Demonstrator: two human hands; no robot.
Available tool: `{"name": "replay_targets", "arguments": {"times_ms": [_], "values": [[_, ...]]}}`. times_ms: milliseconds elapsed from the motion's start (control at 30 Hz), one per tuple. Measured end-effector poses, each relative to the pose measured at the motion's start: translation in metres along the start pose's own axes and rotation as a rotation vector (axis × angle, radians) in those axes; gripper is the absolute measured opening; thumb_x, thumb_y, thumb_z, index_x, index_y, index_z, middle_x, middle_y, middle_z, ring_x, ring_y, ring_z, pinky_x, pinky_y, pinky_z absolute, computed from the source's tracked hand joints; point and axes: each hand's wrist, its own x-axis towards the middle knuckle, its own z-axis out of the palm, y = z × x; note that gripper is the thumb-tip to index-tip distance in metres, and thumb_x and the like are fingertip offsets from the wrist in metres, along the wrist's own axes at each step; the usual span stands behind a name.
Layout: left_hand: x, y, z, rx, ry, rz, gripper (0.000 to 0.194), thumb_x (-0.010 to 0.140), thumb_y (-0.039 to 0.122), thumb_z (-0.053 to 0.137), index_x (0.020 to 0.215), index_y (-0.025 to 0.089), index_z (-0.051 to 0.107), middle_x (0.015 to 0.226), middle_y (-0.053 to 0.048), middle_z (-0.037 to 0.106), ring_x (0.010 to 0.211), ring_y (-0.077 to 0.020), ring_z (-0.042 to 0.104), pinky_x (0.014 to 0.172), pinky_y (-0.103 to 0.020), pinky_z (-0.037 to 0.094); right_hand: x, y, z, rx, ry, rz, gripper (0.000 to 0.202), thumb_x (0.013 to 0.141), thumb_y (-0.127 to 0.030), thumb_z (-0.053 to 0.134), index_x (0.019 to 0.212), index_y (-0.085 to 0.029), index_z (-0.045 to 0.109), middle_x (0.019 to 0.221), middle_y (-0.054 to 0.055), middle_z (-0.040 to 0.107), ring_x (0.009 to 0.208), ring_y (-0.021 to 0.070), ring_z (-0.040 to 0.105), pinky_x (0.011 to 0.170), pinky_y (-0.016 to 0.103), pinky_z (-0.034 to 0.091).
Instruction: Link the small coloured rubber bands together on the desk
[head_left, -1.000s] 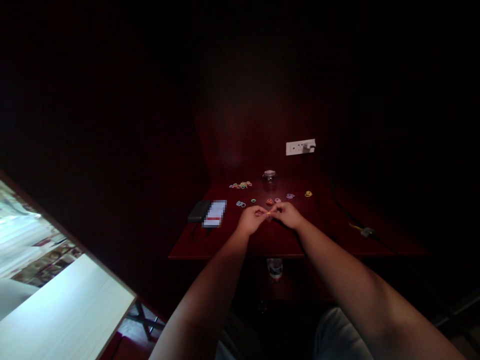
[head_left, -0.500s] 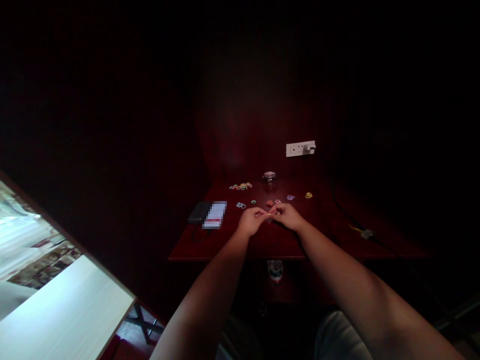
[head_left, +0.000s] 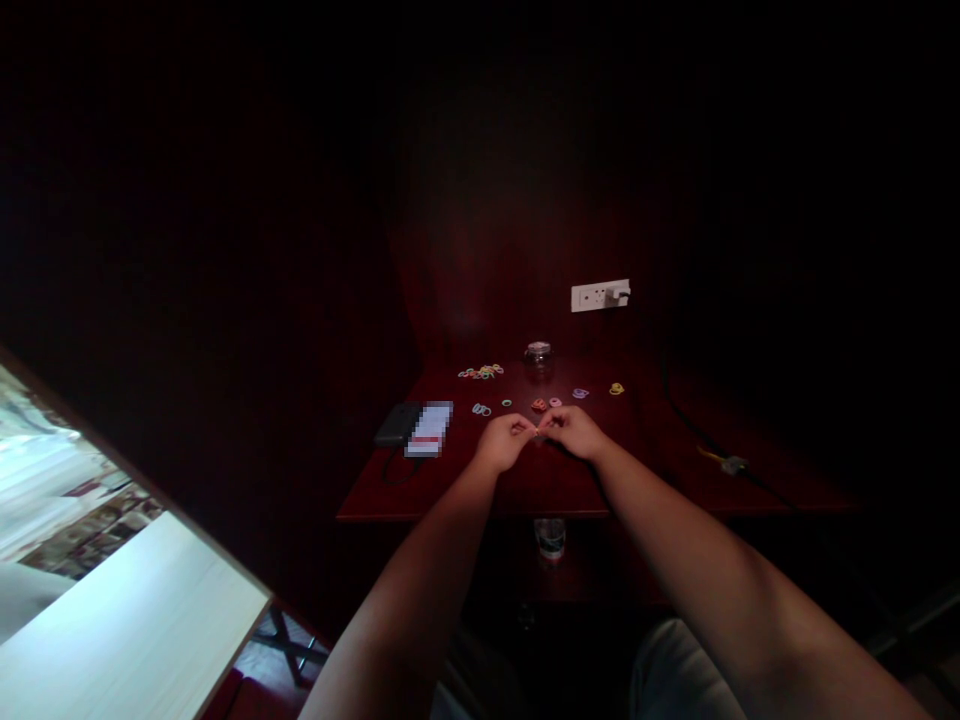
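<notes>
My left hand (head_left: 505, 441) and my right hand (head_left: 572, 432) meet fingertip to fingertip over the dark red table (head_left: 555, 492). Both are closed in a pinch on a tiny yellowish thing between them, too small to name. Just beyond my fingers lie orange-red bands (head_left: 538, 405) and pink bands (head_left: 555, 402). Farther left are a green band (head_left: 507, 403) and light blue bands (head_left: 481, 410); to the right are purple bands (head_left: 580, 394) and yellow bands (head_left: 616, 389). A mixed pile of colored bands (head_left: 482, 372) lies at the back left.
A lidded clear jar (head_left: 538, 358) stands near the back wall. At the left are a phone (head_left: 430, 430) and a black box (head_left: 396, 425). A cable connector (head_left: 733, 465) lies at the right. Below the table edge is a cup (head_left: 550, 540). A wall socket (head_left: 600, 295) holds a plug.
Both hands stay nearly in place, still pinching; less of the tiny yellowish thing shows between the fingertips. The view has shifted very slightly.
</notes>
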Motion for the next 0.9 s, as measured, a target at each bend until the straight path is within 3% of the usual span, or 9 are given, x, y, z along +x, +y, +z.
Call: {"name": "replay_targets", "arguments": {"times_ms": [367,900], "values": [[0.0014,-0.0002,0.0041,-0.120,0.005,-0.040,0.019,0.070,0.018,0.065,0.087,0.010,0.063,0.081,-0.008,0.067,0.063,-0.0090,0.059,0.060,-0.020,0.047,0.0001,-0.0014,0.0012,0.035,0.038,0.021,0.028,0.064,-0.041,0.065,0.069,-0.013,0.062,0.057,0.001,0.055,0.050,0.0100,0.045,0.049,0.023,0.034],[0.0016,-0.0030,0.0038,-0.077,-0.010,-0.053,0.016,0.070,0.024,0.066,0.080,0.011,0.066,0.075,-0.007,0.068,0.066,-0.0121,0.062,0.064,-0.024,0.050,0.0003,-0.0008,0.0013,0.092,0.009,0.040,0.029,0.060,-0.039,0.068,0.072,-0.013,0.062,0.057,0.000,0.056,0.049,0.0092,0.047,0.047,0.022,0.035]]}}
